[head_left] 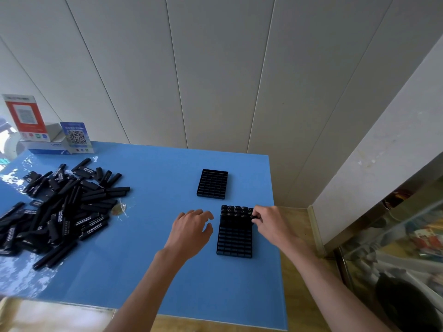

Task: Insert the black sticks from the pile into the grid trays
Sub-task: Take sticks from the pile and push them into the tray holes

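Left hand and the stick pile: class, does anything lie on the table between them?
Nothing visible does. Bare blue table lies between the open left hand and the pile of black sticks; a small clear wrapper sits at the pile's edge.

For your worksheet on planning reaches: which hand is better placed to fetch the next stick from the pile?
Left hand: open, empty, on the pile's side. The right hand pinches a stick at the near tray.

pile of black sticks [60, 209]: cut off at the frame's left edge; white print unreadable.
right hand [273, 224]: fingertips hide the near tray's [235, 240] upper right corner.
red sign [25, 117], upper left: text blurred.
objects at lower right: blurred, unidentifiable.
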